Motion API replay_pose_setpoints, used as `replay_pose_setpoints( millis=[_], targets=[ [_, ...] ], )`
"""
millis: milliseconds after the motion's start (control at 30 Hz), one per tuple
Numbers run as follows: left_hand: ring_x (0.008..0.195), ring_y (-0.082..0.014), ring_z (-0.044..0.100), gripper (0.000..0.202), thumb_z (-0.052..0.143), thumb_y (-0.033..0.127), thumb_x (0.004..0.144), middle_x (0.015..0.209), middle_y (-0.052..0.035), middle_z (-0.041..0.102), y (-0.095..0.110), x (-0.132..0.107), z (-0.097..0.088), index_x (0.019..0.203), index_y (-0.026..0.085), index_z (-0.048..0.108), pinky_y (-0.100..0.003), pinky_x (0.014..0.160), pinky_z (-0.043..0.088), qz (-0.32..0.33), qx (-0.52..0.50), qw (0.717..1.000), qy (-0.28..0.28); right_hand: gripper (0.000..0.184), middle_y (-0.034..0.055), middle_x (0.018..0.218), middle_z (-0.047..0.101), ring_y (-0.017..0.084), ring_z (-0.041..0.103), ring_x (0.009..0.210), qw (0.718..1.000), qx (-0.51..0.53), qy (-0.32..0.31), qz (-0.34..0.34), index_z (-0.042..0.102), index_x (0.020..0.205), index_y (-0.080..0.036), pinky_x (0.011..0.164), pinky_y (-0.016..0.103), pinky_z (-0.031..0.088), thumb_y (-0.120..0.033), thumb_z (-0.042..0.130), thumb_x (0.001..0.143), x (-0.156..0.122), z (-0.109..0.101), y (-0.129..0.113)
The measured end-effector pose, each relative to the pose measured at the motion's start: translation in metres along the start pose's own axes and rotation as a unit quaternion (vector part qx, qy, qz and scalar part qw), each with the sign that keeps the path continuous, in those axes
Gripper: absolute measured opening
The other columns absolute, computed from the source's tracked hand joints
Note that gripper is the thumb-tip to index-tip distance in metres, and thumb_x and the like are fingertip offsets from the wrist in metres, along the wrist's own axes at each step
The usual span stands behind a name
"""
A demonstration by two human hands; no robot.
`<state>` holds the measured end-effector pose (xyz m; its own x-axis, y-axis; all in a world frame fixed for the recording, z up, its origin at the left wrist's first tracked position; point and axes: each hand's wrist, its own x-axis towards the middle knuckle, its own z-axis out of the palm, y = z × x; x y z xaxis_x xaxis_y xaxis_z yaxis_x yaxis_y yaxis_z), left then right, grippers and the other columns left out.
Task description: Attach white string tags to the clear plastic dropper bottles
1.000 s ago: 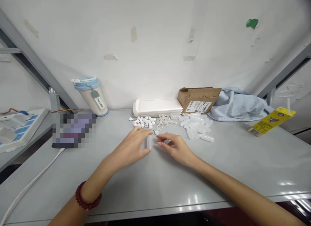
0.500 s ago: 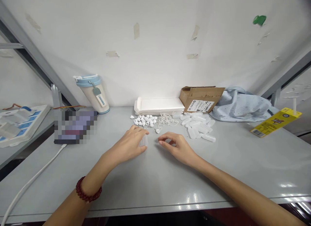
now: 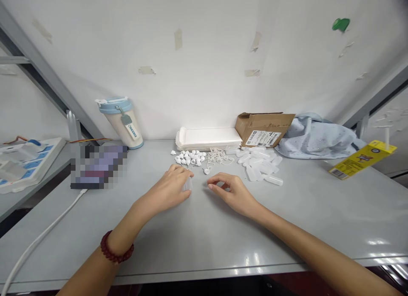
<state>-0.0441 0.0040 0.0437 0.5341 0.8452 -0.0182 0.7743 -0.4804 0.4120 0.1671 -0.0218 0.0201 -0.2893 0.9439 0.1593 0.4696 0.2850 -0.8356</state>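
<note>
A small clear tube point(image 3: 188, 184) is held in the left hand point(image 3: 168, 190), whose fingers are curled around it just above the grey surface point(image 3: 204, 245), near the middle. A red bead bracelet point(image 3: 115, 249) is worn on that wrist. The right hand point(image 3: 235, 193) is rested just to the right, apart from the left, with its fingers half curled and its thumb and forefinger drawn close together; whether anything is pinched between them cannot be told. Farther back, a heap of small white caps point(image 3: 189, 158) is seen, with a tangle of white loops point(image 3: 218, 156) to its right and a pile of clear tubes point(image 3: 261, 165) beyond that. Against the far wall a stack of white trays point(image 3: 208, 139), a cardboard box point(image 3: 263, 130) and a pale blue cloth point(image 3: 315, 138) are lined up. A lidded cup point(image 3: 123, 122) is stood at the far left, and a yellow carton point(image 3: 363, 160) is laid at the right.
</note>
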Motion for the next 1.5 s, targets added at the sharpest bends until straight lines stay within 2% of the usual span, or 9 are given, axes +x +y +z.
replay_pose_setpoints(
  millis=[200, 267, 400, 500, 600, 733, 967, 1167, 1500],
  targets=[
    [0.124, -0.0272, 0.035, 0.038, 0.047, 0.040, 0.086, 0.129, -0.0085, 0.049, 0.017, 0.010, 0.009, 0.117, 0.020, 0.054, -0.044, 0.100, 0.033, 0.114, 0.033, 0.991, 0.062, 0.017, 0.0045, 0.091, 0.069, 0.017, 0.062, 0.084, 0.999, -0.012, 0.040, -0.011, 0.067, 0.087, -0.018, 0.067, 0.027, 0.046, -0.022, 0.051, 0.083, 0.005, -0.004, 0.004],
    [0.124, -0.0265, 0.035, 0.033, 0.043, 0.037, 0.089, 0.124, -0.0067, 0.054, 0.025, 0.015, 0.015, 0.115, 0.021, 0.055, -0.044, 0.100, 0.032, 0.149, 0.050, 0.986, 0.051, 0.017, 0.0042, 0.087, 0.069, 0.017, 0.062, 0.081, 0.997, -0.029, 0.066, -0.020, 0.067, 0.086, -0.018, 0.067, 0.028, 0.046, -0.021, 0.051, 0.082, 0.009, -0.008, 0.008],
    [0.116, -0.0286, 0.042, 0.030, 0.035, 0.031, 0.093, 0.103, -0.0072, 0.064, 0.027, 0.025, 0.022, 0.106, 0.019, 0.059, -0.047, 0.093, 0.036, 0.121, 0.091, 0.987, 0.050, 0.015, 0.0048, 0.084, 0.069, 0.017, 0.062, 0.077, 0.989, -0.080, 0.122, -0.015, 0.066, 0.083, -0.018, 0.063, 0.027, 0.045, -0.020, 0.051, 0.080, 0.018, -0.020, 0.018],
    [0.112, -0.0293, 0.043, 0.033, 0.030, 0.022, 0.092, 0.108, -0.0102, 0.062, 0.022, 0.030, 0.023, 0.107, 0.014, 0.059, -0.047, 0.091, 0.037, 0.072, 0.120, 0.985, 0.104, 0.014, 0.0057, 0.084, 0.069, 0.017, 0.062, 0.077, 0.977, -0.129, 0.169, -0.008, 0.065, 0.081, -0.016, 0.063, 0.027, 0.045, -0.018, 0.051, 0.079, 0.024, -0.035, 0.024],
    [0.117, -0.0293, 0.039, 0.034, 0.032, 0.019, 0.090, 0.121, -0.0110, 0.056, 0.021, 0.033, 0.025, 0.112, 0.012, 0.057, -0.046, 0.094, 0.036, 0.080, 0.128, 0.982, 0.116, 0.015, 0.0055, 0.082, 0.068, 0.018, 0.061, 0.075, 0.963, -0.184, 0.195, -0.007, 0.065, 0.081, -0.016, 0.066, 0.028, 0.045, -0.016, 0.050, 0.079, 0.027, -0.050, 0.028],
    [0.127, -0.0327, 0.028, 0.037, 0.034, 0.025, 0.091, 0.133, -0.0098, 0.048, 0.025, 0.034, 0.030, 0.119, 0.013, 0.054, -0.049, 0.099, 0.032, 0.099, 0.123, 0.984, 0.083, 0.016, 0.0060, 0.082, 0.068, 0.019, 0.061, 0.076, 0.950, -0.234, 0.205, 0.010, 0.065, 0.081, -0.016, 0.069, 0.030, 0.045, -0.012, 0.050, 0.078, 0.029, -0.062, 0.035],
    [0.129, -0.0367, 0.027, 0.038, 0.032, 0.027, 0.091, 0.136, -0.0095, 0.047, 0.026, 0.034, 0.031, 0.116, 0.014, 0.057, -0.055, 0.097, 0.032, 0.093, 0.145, 0.983, 0.056, 0.017, 0.0073, 0.084, 0.067, 0.021, 0.061, 0.080, 0.938, -0.281, 0.203, -0.017, 0.065, 0.082, -0.016, 0.074, 0.033, 0.045, -0.011, 0.048, 0.079, 0.031, -0.066, 0.044],
    [0.131, -0.0368, 0.024, 0.039, 0.032, 0.031, 0.092, 0.137, -0.0109, 0.045, 0.027, 0.035, 0.037, 0.121, 0.015, 0.053, -0.058, 0.099, 0.026, 0.092, 0.142, 0.984, 0.052, 0.023, 0.0097, 0.094, 0.067, 0.025, 0.057, 0.096, 0.920, -0.349, 0.178, -0.025, 0.066, 0.088, -0.017, 0.080, 0.036, 0.044, -0.007, 0.047, 0.079, 0.031, -0.073, 0.047],
    [0.130, -0.0333, 0.025, 0.045, 0.030, 0.031, 0.092, 0.140, -0.0113, 0.040, 0.026, 0.034, 0.034, 0.131, 0.013, 0.042, -0.056, 0.101, 0.027, 0.074, 0.100, 0.989, 0.079, 0.041, 0.0102, 0.104, 0.068, 0.027, 0.056, 0.101, 0.898, -0.411, 0.149, 0.045, 0.067, 0.098, -0.013, 0.080, 0.034, 0.044, 0.003, 0.042, 0.070, 0.027, -0.096, 0.050]
  ],
)
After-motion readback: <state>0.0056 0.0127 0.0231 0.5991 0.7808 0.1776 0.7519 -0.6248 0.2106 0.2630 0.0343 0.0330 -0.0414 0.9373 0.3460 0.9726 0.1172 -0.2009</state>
